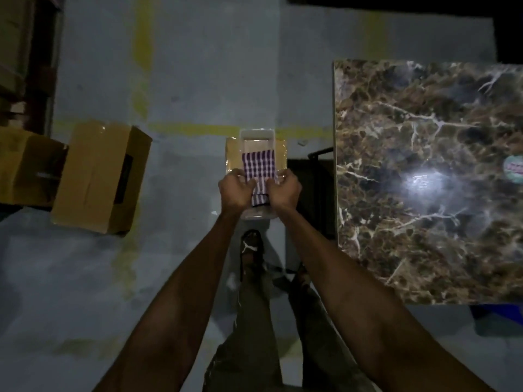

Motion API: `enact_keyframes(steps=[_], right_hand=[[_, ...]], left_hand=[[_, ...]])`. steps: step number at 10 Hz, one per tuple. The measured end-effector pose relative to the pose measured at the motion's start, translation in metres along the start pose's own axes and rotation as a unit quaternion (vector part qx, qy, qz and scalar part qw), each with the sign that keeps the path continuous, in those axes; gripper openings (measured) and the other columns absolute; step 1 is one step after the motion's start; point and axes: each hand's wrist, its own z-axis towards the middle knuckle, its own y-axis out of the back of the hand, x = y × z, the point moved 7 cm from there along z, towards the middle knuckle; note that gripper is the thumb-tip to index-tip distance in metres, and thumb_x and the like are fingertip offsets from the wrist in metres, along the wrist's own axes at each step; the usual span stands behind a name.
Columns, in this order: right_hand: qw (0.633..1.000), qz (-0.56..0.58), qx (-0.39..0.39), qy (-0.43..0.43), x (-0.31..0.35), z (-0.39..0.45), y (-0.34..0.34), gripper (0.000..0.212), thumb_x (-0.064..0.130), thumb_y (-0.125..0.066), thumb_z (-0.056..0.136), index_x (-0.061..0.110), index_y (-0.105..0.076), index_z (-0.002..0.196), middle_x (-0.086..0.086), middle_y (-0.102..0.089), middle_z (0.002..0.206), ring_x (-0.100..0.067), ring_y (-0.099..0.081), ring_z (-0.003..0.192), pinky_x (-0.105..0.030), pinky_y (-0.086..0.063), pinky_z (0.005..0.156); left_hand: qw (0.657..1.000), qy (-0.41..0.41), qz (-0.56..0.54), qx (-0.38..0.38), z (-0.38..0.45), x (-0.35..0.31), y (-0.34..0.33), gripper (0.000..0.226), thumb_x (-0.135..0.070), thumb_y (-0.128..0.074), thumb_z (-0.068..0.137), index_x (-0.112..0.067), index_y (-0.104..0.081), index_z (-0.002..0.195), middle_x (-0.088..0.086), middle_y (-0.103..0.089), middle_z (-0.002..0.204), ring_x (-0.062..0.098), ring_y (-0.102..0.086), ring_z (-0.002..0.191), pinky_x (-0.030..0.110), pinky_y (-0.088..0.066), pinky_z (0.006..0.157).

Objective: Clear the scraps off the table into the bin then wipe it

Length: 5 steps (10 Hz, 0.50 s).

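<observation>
Two hands: left hand (236, 190) | right hand (284, 190) | grip checked cloth (259, 165) | apparently above bin (257, 137)

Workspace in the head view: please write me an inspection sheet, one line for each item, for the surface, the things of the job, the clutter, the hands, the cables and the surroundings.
Surface: marble table at right, glare spot; no scraps seen on the visible part.
Job's things: checked cloth held over a clear bin on the floor; bin contents cannot be told.
Clutter: round label at the table's right edge.
Hands: left hand and right hand both grip the cloth's near end.
Cables: nothing seen.
Surroundings: grey floor with yellow lines; cardboard boxes at left; dim light.
</observation>
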Motion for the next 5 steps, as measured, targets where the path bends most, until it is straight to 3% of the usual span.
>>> enact_keyframes(steps=[1,2,4,5], right_hand=[[0.997,-0.072,0.000,0.005,-0.006,0.018,-0.014,0.025,0.017,-0.069,0.095,0.011,-0.061,0.118,-0.005,-0.054,0.120,-0.018,-0.055,0.101,-0.025,-0.046,0.077],[0.990,-0.133,0.024,0.031,-0.011,0.032,-0.032,0.028,0.022,-0.069,0.094,0.012,-0.059,0.119,-0.009,-0.053,0.127,-0.025,-0.059,0.109,-0.033,-0.048,0.084],[0.979,-0.184,0.023,0.082,0.000,0.025,-0.035,0.036,0.028,-0.069,0.095,0.017,-0.053,0.126,-0.005,-0.050,0.131,-0.020,-0.059,0.103,-0.035,-0.051,0.078],[0.976,-0.191,0.015,0.102,0.010,0.016,-0.027,0.030,0.021,-0.067,0.096,0.016,-0.054,0.123,-0.006,-0.050,0.131,-0.023,-0.061,0.103,-0.037,-0.052,0.078]], left_hand=[[1.000,-0.017,0.005,0.003,0.021,0.007,-0.019,0.036,-0.021,-0.080,0.089,-0.005,-0.065,0.117,0.005,-0.072,0.102,0.017,-0.067,0.086,0.021,-0.051,0.074],[0.998,-0.060,0.022,-0.028,0.028,0.022,-0.029,0.031,-0.019,-0.075,0.091,0.000,-0.063,0.112,0.017,-0.070,0.100,0.027,-0.066,0.086,0.034,-0.054,0.069],[0.993,-0.102,0.057,-0.029,0.017,0.016,-0.028,0.040,-0.022,-0.063,0.096,0.001,-0.055,0.128,0.021,-0.057,0.121,0.032,-0.060,0.102,0.033,-0.048,0.079],[0.994,-0.084,0.075,-0.001,0.018,0.011,-0.022,0.045,-0.021,-0.061,0.095,0.002,-0.053,0.133,0.023,-0.053,0.126,0.038,-0.058,0.109,0.045,-0.053,0.088]])
